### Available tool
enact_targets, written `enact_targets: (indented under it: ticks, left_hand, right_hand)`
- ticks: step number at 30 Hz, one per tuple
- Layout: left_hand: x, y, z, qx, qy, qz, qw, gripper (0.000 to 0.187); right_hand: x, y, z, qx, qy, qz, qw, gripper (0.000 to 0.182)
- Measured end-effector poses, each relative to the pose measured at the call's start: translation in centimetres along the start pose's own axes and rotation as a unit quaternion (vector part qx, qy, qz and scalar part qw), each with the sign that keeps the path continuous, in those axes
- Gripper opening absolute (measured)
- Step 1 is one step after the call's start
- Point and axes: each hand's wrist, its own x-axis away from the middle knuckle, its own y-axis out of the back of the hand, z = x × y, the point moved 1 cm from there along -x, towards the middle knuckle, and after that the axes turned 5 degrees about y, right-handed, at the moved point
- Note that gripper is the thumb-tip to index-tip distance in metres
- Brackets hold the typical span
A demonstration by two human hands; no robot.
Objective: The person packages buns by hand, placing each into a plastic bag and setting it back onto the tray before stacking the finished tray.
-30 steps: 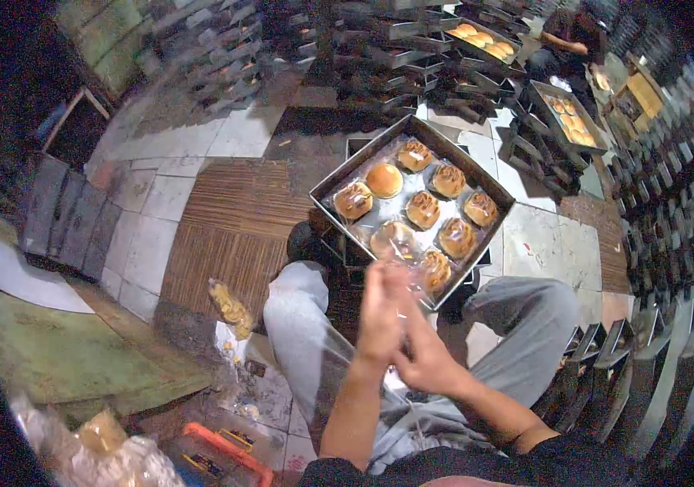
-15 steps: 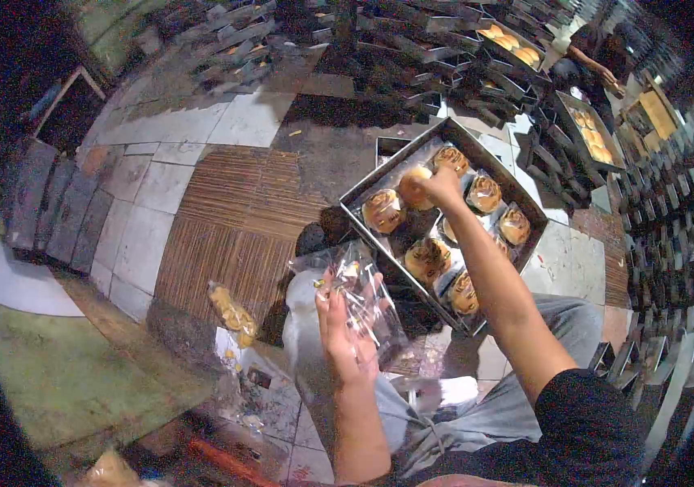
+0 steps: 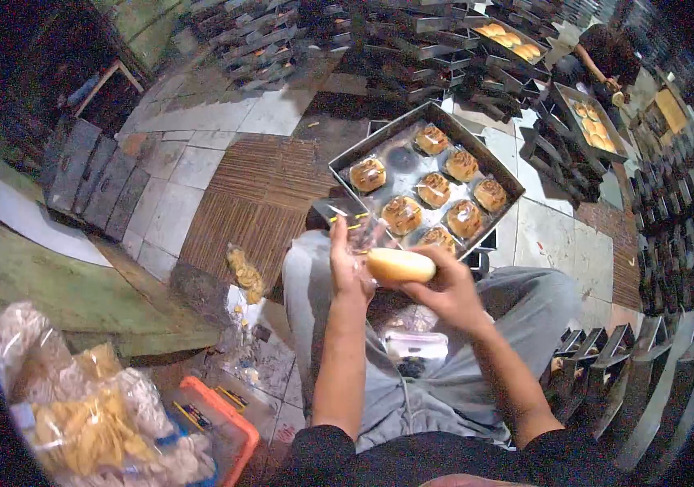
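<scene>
A pale oblong bun (image 3: 400, 265) is gripped in the right hand (image 3: 444, 290), its end met by a clear plastic bag (image 3: 361, 233) pinched in the left hand (image 3: 349, 272), both above the knees. Beyond them a square metal tray (image 3: 345, 162) is seen on a floor of pale tiles (image 3: 270, 114) and a ribbed woven mat (image 3: 257, 195); seven round wrapped buns (image 3: 402, 214) are counted in it. Dark tray stacks (image 3: 412, 49) line the room.
</scene>
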Motion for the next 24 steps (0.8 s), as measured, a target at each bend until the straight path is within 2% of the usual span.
enact_targets:
  ticks: [1,2,4,6,8,9,10,12,13,14,16,17,18,20,21,22,23,24]
  left_hand:
    - [-0.1,0.4,0.9,-0.004,0.004,0.043,0.999,0.049]
    - [-0.3,1.0,1.5,-0.011,0.008,0.088,0.996,0.049]
    - [2.4,-1.1,0.7,0.053,0.065,0.136,0.987,0.043]
    - [1.8,0.5,2.6,-0.092,-0.046,0.166,0.981,0.04]
    - [4.4,-2.3,5.7,-0.172,-0.182,0.061,0.966,0.044]
    - [4.1,-1.9,5.7,-0.143,-0.165,0.061,0.974,0.046]
    - [3.7,-1.3,5.5,-0.114,-0.15,0.061,0.98,0.047]
    - [2.7,0.7,2.5,-0.03,-0.022,0.127,0.991,0.049]
    - [2.8,0.8,1.9,-0.007,0.012,0.105,0.994,0.051]
    - [2.8,0.4,1.8,-0.004,0.012,0.103,0.995,0.051]
    - [3.6,-1.1,1.7,-0.019,-0.025,0.112,0.993,0.052]
    - [3.8,-1.2,1.4,-0.014,-0.031,0.088,0.996,0.053]
    - [3.5,-0.7,0.6,-0.015,-0.036,0.074,0.997,0.052]
    - [2.3,0.9,-1.3,0.017,-0.042,0.105,0.993,0.058]
    - [2.5,0.7,-1.9,0.009,-0.05,0.114,0.992,0.058]
    - [2.5,0.5,-1.4,0.008,-0.048,0.113,0.992,0.058]
    - [2.6,0.1,-0.3,-0.012,-0.048,0.1,0.994,0.057]
    - [2.8,-0.2,0.3,-0.03,-0.05,0.088,0.994,0.056]
  right_hand:
    - [0.3,-1.4,0.2,0.1,0.11,-0.029,0.988,0.062]
    - [0.9,-2.9,0.3,0.198,0.218,-0.059,0.954,0.06]
    - [2.4,-3.8,2.0,0.205,0.206,-0.01,0.957,0.065]
    - [2.1,-4.0,-1.7,0.148,0.182,-0.014,0.972,0.07]
    - [0.0,-2.8,0.1,0.222,0.156,-0.063,0.96,0.065]
    - [-0.6,-3.0,0.8,0.236,0.161,-0.088,0.954,0.046]
    - [-0.4,-3.0,0.9,0.235,0.158,-0.085,0.955,0.046]
    - [0.1,-3.5,1.0,0.144,0.192,0.013,0.971,0.031]
    - [0.5,-3.8,2.2,0.118,0.087,0.013,0.989,0.022]
    - [0.2,-3.9,2.1,0.12,0.085,0.017,0.989,0.022]
    - [-0.2,-4.4,1.9,-0.041,-0.107,0.099,0.989,0.017]
    - [-0.4,-4.0,2.8,-0.073,-0.007,0.142,0.987,0.019]
    - [0.1,-3.6,1.8,-0.094,0.021,0.299,0.949,0.02]
    - [-0.1,-3.0,3.5,-0.202,-0.01,0.356,0.912,0.013]
    - [-0.7,-3.4,2.7,-0.149,-0.005,0.218,0.965,0.013]
    - [-1.5,-4.2,2.5,-0.092,0.0,0.073,0.993,0.014]
    - [-2.1,-4.8,2.7,-0.125,-0.039,0.009,0.991,0.018]
    - [-2.2,-5.1,2.9,-0.001,-0.008,0.042,0.999,0.02]
